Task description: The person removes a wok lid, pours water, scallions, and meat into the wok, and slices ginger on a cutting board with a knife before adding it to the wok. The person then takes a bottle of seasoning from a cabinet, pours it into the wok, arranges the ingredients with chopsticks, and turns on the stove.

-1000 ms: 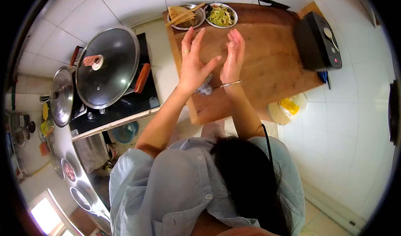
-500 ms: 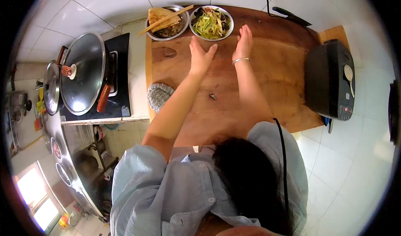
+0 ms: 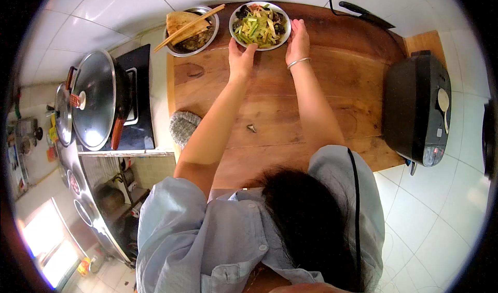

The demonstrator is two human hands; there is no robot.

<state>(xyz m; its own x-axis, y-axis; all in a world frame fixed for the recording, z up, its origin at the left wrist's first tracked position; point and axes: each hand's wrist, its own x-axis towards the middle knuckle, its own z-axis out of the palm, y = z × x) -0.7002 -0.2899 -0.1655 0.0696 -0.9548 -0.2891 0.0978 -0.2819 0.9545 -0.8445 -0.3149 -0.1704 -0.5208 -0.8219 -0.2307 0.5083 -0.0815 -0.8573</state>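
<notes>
A white bowl (image 3: 233, 35) filled with stir-fried vegetables (image 3: 259, 25) stands at the back of the wooden counter. At its near left side, my left hand (image 3: 241, 59) holds the rim, with the thumb toward the front. My right hand (image 3: 298, 43), with a silver bangle on the wrist, grips the bowl's right side. Fingers beneath or behind the rim are partly hidden. Just left of the bowl sits a metal bowl (image 3: 213, 36) with flatbread (image 3: 182, 27) over dark food. A pair of chopsticks (image 3: 194, 25) lies across it.
On the left, a lidded wok (image 3: 96, 101) rests on a black stove (image 3: 140, 75). A black rice cooker (image 3: 415, 106) with a pale spoon (image 3: 444, 106) on top occupies the counter's right end. A grey knitted pad (image 3: 184, 127) and a small dark object (image 3: 251, 128) lie nearer me.
Both hands have moved forward and closed in on the white bowl, from just short of it to contact at its sides. The view has shifted slightly.
</notes>
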